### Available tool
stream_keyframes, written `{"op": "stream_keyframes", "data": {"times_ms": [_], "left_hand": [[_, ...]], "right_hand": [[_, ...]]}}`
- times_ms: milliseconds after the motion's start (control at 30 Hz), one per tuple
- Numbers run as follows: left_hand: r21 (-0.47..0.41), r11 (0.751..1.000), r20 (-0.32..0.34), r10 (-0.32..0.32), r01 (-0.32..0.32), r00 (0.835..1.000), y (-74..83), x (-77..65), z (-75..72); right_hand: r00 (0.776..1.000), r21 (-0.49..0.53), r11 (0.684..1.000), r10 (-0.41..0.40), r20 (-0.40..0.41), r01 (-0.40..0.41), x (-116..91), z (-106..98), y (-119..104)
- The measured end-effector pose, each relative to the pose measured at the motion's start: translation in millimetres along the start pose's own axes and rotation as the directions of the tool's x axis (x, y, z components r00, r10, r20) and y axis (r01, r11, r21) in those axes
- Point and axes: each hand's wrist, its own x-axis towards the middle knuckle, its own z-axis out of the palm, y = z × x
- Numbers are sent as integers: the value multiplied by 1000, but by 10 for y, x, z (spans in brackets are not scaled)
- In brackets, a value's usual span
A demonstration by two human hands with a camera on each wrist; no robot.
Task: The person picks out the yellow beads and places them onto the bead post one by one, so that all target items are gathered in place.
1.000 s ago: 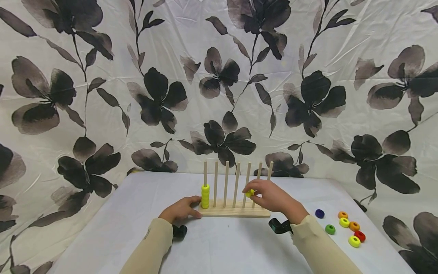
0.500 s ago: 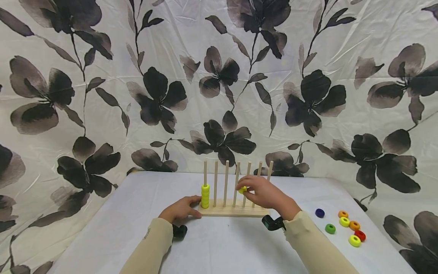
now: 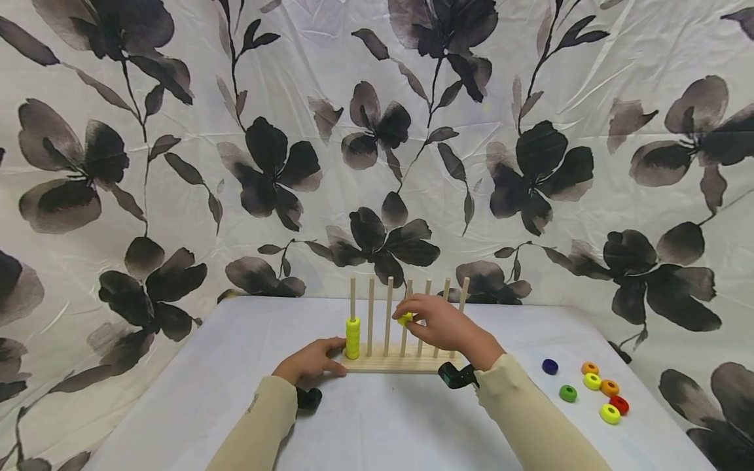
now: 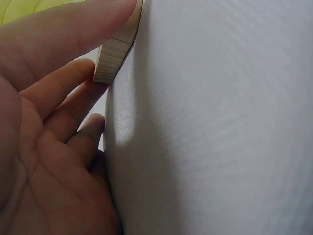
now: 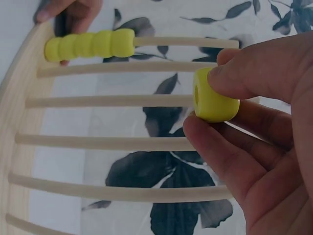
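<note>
A wooden peg rack [image 3: 406, 367] stands on the table, with several upright pegs in a row. Yellow beads [image 3: 353, 339] are stacked on its leftmost peg. At the rack's left end, my left hand [image 3: 312, 361] holds the base; the left wrist view has the thumb along the base end [image 4: 115, 56] and fingertips against it. My right hand [image 3: 442, 324] pinches a yellow bead [image 5: 215, 100] between thumb and fingers, up among the pegs. The bead's hole faces the base in the right wrist view. Whether a peg passes into it, I cannot tell.
Loose beads lie at the table's right: a blue bead [image 3: 550, 366], a green bead [image 3: 568, 394], a red bead [image 3: 619, 405], plus orange and yellow ones. A floral cloth [image 3: 377, 163] hangs behind the white-covered table [image 3: 389, 432].
My right hand has moved left along the pegs and slightly up, carrying the yellow bead. My left hand stays at the rack's left end.
</note>
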Motion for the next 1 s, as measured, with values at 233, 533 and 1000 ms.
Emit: {"op": "stream_keyframes", "data": {"times_ms": [233,533,1000], "left_hand": [[-11,1000,-3,-2,2,1000,-10,3,10],[-17,1000,-1,-4,4,1000,-14,22,14],[-17,1000,7,6,-5,1000,-26,42,0]], "right_hand": [[1000,59,998,0,-12,0,65,-18,-76],[999,88,996,-11,-46,15,158,-14,-126],[995,92,994,-43,-94,51,349,-31,-199]]}}
